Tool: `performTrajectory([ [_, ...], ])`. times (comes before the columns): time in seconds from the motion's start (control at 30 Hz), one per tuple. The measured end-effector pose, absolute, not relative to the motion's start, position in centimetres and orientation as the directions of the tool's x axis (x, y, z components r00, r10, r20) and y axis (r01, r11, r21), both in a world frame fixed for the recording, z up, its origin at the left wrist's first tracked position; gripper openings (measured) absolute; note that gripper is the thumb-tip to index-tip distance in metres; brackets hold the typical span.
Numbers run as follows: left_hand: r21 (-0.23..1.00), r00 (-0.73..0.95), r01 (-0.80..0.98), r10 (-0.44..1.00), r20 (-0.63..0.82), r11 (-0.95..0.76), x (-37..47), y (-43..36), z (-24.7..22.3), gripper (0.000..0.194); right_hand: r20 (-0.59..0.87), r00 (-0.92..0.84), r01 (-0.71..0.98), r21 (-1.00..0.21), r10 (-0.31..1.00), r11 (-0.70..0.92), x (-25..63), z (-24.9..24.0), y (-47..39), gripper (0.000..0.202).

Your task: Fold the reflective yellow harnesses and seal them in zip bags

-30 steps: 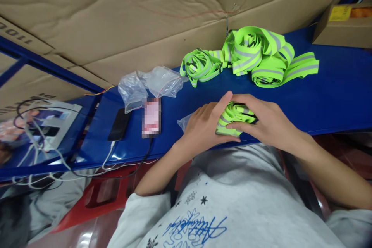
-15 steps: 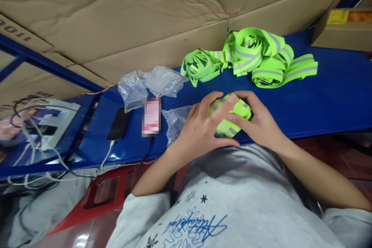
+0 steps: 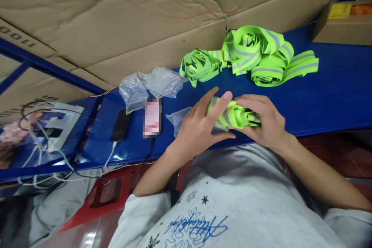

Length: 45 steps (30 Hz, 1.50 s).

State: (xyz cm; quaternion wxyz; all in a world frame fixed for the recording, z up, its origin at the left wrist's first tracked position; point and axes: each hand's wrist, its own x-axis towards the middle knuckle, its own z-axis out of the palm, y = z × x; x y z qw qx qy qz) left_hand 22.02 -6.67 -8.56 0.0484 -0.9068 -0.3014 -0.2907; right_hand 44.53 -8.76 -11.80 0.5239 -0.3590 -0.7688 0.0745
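Between my hands is a rolled-up neon-green reflective strap (image 3: 238, 115) with grey stripes, held just over the table's front edge. My right hand (image 3: 266, 122) is closed around its right end, fingers on top and thumb below. My left hand (image 3: 200, 124) curls round the left end, its index finger lying across the top and its thumb underneath. A clear plastic bag (image 3: 176, 119) shows beside and behind my left hand; how far it reaches under the roll is hidden. Farther back lie more reflective straps, a smaller coil (image 3: 200, 66) and a larger heap (image 3: 258, 54).
Two clear bags (image 3: 164, 81) lie left of the coil. A black phone (image 3: 120, 124) and a pixelated phone (image 3: 152, 118) have cables plugged in. An open cardboard box (image 3: 343, 27) stands back right on the blue table (image 3: 334, 93). At far left, tangled cables and part of another person.
The strap roll has turned and shifted right, so its coiled end now faces right. My right hand has moved slightly right with it; my left hand stays at the left end.
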Motion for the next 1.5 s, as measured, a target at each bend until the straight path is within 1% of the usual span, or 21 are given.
performTrajectory([
  [0.03,0.131,0.631,0.565,0.530,0.566,-0.814,22.0,-6.6,-8.6,0.113,0.761,-0.199,0.474,-0.476,0.617,0.741,44.5,-11.8,-8.7,0.058],
  [0.1,0.178,0.604,0.563,0.548,0.578,-0.807,21.9,-6.4,-8.8,0.116,0.748,-0.170,0.493,-0.499,0.642,0.712,44.0,-11.5,-8.6,0.058],
  [0.2,0.152,0.610,0.580,0.551,0.569,-0.800,22.2,-6.0,-9.3,0.119,0.626,-0.144,0.519,-0.612,0.767,0.597,42.8,-10.6,-8.3,0.050],
  [0.3,0.127,0.639,0.586,0.553,0.534,-0.800,22.6,-5.6,-9.8,0.118,0.483,-0.190,0.502,-0.700,0.855,0.507,42.0,-10.0,-7.7,0.040],
  [0.37,0.142,0.644,0.581,0.560,0.521,-0.801,22.8,-5.5,-10.0,0.119,0.438,-0.206,0.464,-0.743,0.875,0.482,41.9,-10.0,-7.3,0.038],
  [0.47,0.177,0.654,0.538,0.541,0.529,-0.824,22.4,-5.4,-9.8,0.123,0.385,-0.187,0.382,-0.819,0.904,0.427,42.1,-10.3,-6.9,0.041],
  [0.6,0.288,0.658,0.499,0.574,0.488,-0.817,21.1,-5.4,-8.4,0.127,0.334,-0.100,0.230,-0.909,0.937,0.348,42.0,-10.5,-6.8,0.045],
  [0.67,0.330,0.654,0.520,0.615,0.440,-0.788,20.7,-5.5,-7.9,0.128,0.357,-0.090,0.179,-0.913,0.930,0.367,41.8,-10.5,-6.8,0.046],
  [0.73,0.334,0.641,0.546,0.639,0.425,-0.769,20.5,-5.6,-7.9,0.128,0.386,-0.077,0.180,-0.902,0.919,0.394,41.6,-10.4,-6.9,0.048],
  [0.87,0.281,0.596,0.558,0.613,0.519,-0.781,21.0,-6.1,-9.4,0.132,0.445,-0.024,0.276,-0.858,0.895,0.434,41.4,-10.0,-7.2,0.047],
  [0.93,0.245,0.596,0.575,0.604,0.529,-0.781,21.5,-6.3,-10.5,0.134,0.465,-0.050,0.348,-0.821,0.884,0.452,41.4,-10.0,-7.1,0.043],
  [1.03,0.191,0.606,0.630,0.630,0.485,-0.753,22.4,-6.7,-11.7,0.133,0.416,-0.129,0.440,-0.789,0.900,0.428,41.2,-10.5,-6.9,0.034],
  [1.13,0.182,0.578,0.688,0.683,0.446,-0.702,23.3,-6.8,-12.1,0.124,0.338,-0.110,0.460,-0.816,0.935,0.350,41.0,-11.2,-6.6,0.036],
  [1.2,0.176,0.565,0.704,0.692,0.449,-0.688,23.7,-6.9,-12.2,0.122,0.316,-0.074,0.424,-0.848,0.946,0.317,40.9,-11.5,-6.5,0.037],
  [1.27,0.161,0.564,0.704,0.682,0.466,-0.692,23.9,-7.0,-12.2,0.122,0.305,-0.025,0.350,-0.889,0.952,0.294,40.7,-11.9,-6.4,0.036],
  [1.37,0.149,0.550,0.708,0.672,0.497,-0.690,24.2,-7.5,-12.4,0.118,0.215,0.059,0.143,-0.968,0.975,0.205,40.2,-12.5,-6.4,0.036],
  [1.43,0.144,0.529,0.726,0.679,0.509,-0.673,24.5,-7.8,-12.6,0.112,0.135,0.095,0.001,-0.991,0.986,0.135,39.6,-13.1,-6.6,0.038],
  [1.5,0.147,0.510,0.749,0.703,0.496,-0.646,24.8,-8.1,-12.7,0.107,0.116,0.118,-0.041,-0.992,0.986,0.121,39.2,-13.5,-7.0,0.040],
])
